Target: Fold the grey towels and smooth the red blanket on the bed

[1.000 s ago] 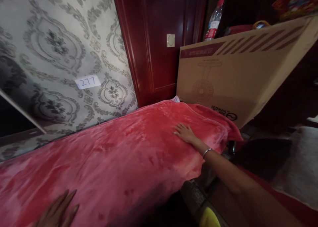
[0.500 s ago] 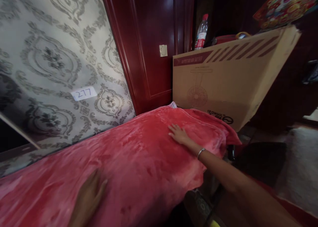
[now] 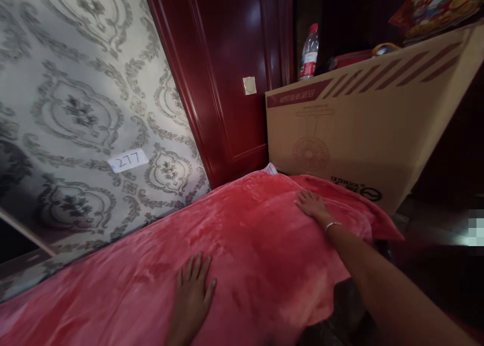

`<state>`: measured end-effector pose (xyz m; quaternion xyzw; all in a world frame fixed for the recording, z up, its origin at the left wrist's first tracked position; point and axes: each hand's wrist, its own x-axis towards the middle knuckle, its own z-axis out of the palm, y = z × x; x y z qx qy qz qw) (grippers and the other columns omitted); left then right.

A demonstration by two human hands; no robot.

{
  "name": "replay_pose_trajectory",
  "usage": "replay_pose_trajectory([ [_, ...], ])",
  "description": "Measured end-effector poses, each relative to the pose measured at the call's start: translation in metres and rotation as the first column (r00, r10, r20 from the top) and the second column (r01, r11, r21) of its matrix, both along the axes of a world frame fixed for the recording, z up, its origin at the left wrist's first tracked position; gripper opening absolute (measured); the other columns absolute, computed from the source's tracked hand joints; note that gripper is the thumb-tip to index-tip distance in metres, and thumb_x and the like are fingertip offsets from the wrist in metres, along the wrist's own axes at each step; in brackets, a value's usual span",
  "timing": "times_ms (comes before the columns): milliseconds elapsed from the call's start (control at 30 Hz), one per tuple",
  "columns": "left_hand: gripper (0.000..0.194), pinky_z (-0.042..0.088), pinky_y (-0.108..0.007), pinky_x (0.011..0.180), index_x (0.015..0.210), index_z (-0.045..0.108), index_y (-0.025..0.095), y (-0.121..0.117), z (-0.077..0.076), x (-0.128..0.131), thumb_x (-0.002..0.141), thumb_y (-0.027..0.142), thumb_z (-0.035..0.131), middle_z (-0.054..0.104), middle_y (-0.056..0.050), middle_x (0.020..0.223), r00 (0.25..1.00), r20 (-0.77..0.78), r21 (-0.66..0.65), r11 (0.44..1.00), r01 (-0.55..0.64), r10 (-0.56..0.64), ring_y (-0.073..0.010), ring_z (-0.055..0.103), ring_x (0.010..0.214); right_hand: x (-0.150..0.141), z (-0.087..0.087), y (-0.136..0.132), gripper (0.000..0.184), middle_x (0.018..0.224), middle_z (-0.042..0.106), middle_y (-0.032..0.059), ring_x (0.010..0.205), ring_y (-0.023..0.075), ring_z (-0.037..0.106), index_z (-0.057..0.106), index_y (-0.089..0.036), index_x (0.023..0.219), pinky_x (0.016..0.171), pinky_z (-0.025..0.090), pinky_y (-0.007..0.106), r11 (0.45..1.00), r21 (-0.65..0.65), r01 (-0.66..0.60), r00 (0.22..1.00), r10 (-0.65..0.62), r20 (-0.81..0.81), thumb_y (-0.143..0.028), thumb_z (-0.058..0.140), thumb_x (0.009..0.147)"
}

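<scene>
A plush red-pink blanket (image 3: 242,245) covers a long surface along the wall, with soft creases across it. On its near middle part lies my left hand (image 3: 192,293), palm down with the fingers stretched out. Farther off to the right, my right hand (image 3: 312,205) rests flat on the blanket near its far end, fingers spread, a silver bangle (image 3: 333,225) on the wrist. Neither hand grips the cloth. A small whitish bit of fabric (image 3: 270,169) shows at the blanket's far edge, and the blanket's right side hangs down.
A large cardboard box (image 3: 359,129) stands beyond the blanket's far end. Behind its top edge are a plastic bottle (image 3: 309,56) and a colourful package (image 3: 442,8). Patterned wallpaper (image 3: 79,104) with a paper label (image 3: 128,160) and a dark red panel (image 3: 234,43) border the left and back.
My right hand has slid to the right across the blanket towards the box. My left hand has moved right and its fingers are now stretched out flat. The view has shifted slightly.
</scene>
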<state>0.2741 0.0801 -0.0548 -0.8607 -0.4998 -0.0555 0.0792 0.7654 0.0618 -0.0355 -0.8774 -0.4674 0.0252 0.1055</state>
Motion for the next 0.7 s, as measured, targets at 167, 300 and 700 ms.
replay_pose_trajectory([
  [167, 0.057, 0.022, -0.058, 0.121, 0.153, 0.038, 0.029, 0.004, -0.008, -0.002, 0.097, 0.038, 0.038, 0.035, -0.004, 0.161, 1.000, 0.012, 0.026, 1.000, 0.011, -0.011, -0.0283, 0.029, 0.150, -0.009, -0.002, 0.030, 0.061, 0.163, 0.018, 0.0248, 0.150, 0.0406, 0.015, 0.029, -0.009, 0.158, 0.110, 0.020, 0.073, 0.994, 0.096, 0.046, 0.996, -0.053, 0.077, -0.033, 0.019, 0.102],
  [300, 0.056, 0.025, -0.059, 0.120, 0.153, 0.038, 0.032, 0.009, -0.020, -0.009, 0.097, 0.037, 0.039, 0.037, -0.002, 0.160, 0.998, 0.036, 0.065, 0.997, 0.039, -0.042, -0.0280, 0.031, 0.149, -0.053, -0.015, 0.080, 0.059, 0.165, 0.024, 0.0037, 0.151, 0.0239, 0.020, 0.033, -0.032, 0.157, 0.120, 0.022, 0.049, 0.935, 0.102, -0.341, 0.936, 0.327, 0.134, -0.048, 0.033, 0.101],
  [700, 0.060, 0.030, -0.062, 0.118, 0.156, 0.025, 0.039, 0.000, -0.022, -0.016, 0.099, 0.035, 0.041, 0.032, 0.000, 0.162, 0.994, 0.060, 0.094, 0.992, 0.088, -0.094, -0.0274, 0.031, 0.150, 0.043, -0.033, 0.105, 0.063, 0.164, 0.027, 0.0093, 0.149, 0.0326, 0.025, 0.035, -0.024, 0.157, 0.115, 0.028, 0.058, 0.985, 0.171, -0.037, 0.998, 0.027, 0.063, -0.050, 0.023, 0.101],
])
